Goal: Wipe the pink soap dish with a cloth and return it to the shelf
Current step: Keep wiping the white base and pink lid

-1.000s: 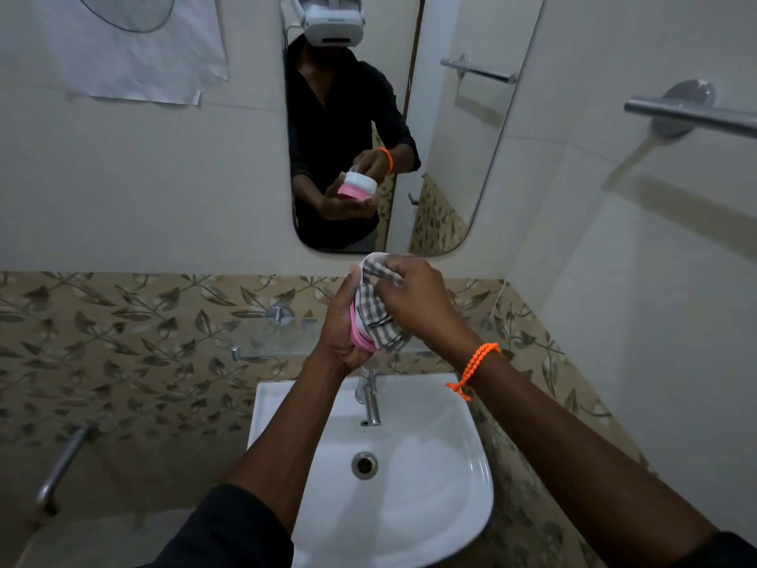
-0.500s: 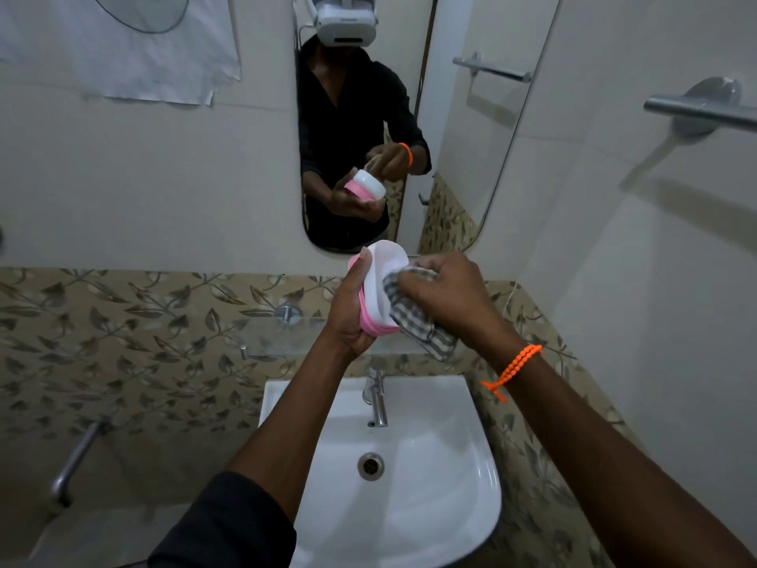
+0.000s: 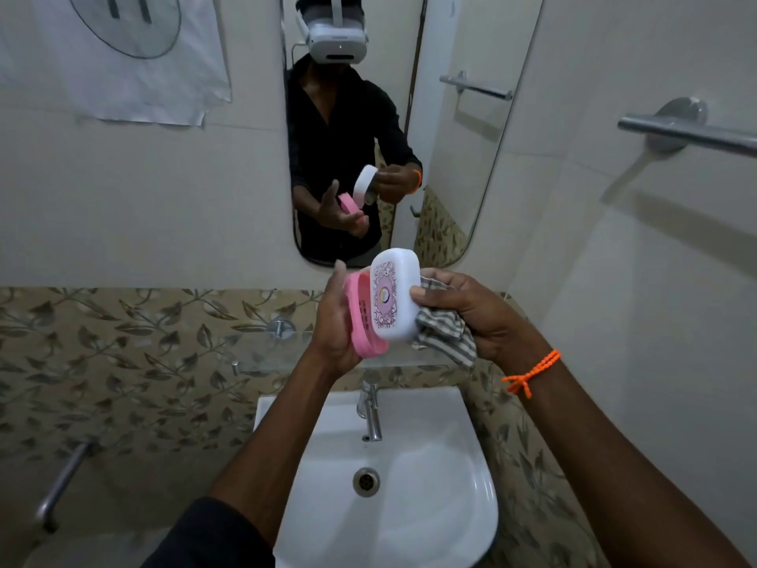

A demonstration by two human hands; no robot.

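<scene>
The pink soap dish base [image 3: 362, 317] rests on edge in my left hand [image 3: 334, 321], above the basin. Its white lid [image 3: 394, 295], with a pink patterned label, stands lifted off the base and is held by my right hand [image 3: 471, 317]. That same hand also clutches the grey striped cloth [image 3: 444, 334], bunched behind the lid and hanging below it. The glass shelf [image 3: 262, 350] runs along the wall just beneath and behind both hands.
A white basin [image 3: 450, 506] with a chrome tap [image 3: 370, 412] lies under my hands. A mirror [image 3: 450, 178] on the wall shows my reflection. A chrome towel bar [image 3: 688, 135] juts from the right wall. Another chrome bar [image 3: 61, 485] sits low left.
The cloth has come off the dish's face. The white lid has separated from the pink base and moved right with my right hand. Both hands sit slightly higher in view.
</scene>
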